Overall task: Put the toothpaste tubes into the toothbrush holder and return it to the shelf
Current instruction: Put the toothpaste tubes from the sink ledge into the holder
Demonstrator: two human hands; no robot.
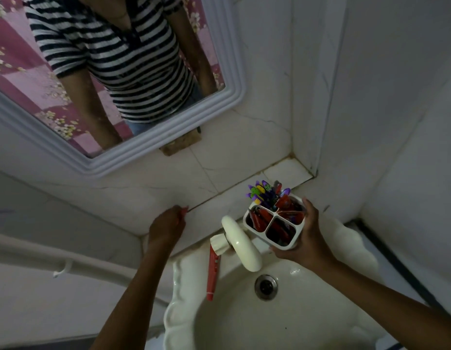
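Note:
My right hand (301, 238) grips a white toothbrush holder (292, 245) with several compartments, held above the sink's back edge beside the tap. Red toothpaste tubes (259, 219) stand in its compartments, and colourful toothbrushes (266, 193) stick out of the far one. Another red toothpaste tube (213, 274) lies on the sink's left rim, its white cap near the tap. My left hand (167, 224) hovers by the tiled wall left of the tap, fingers curled, holding nothing that I can see.
A cream tap (242, 242) juts over the white sink (184, 322), whose drain (266, 286) is in the middle. A tiled ledge (287, 173) runs in the corner behind the holder. A white-framed mirror (227, 102) hangs above. A wall rail (42, 253) is at left.

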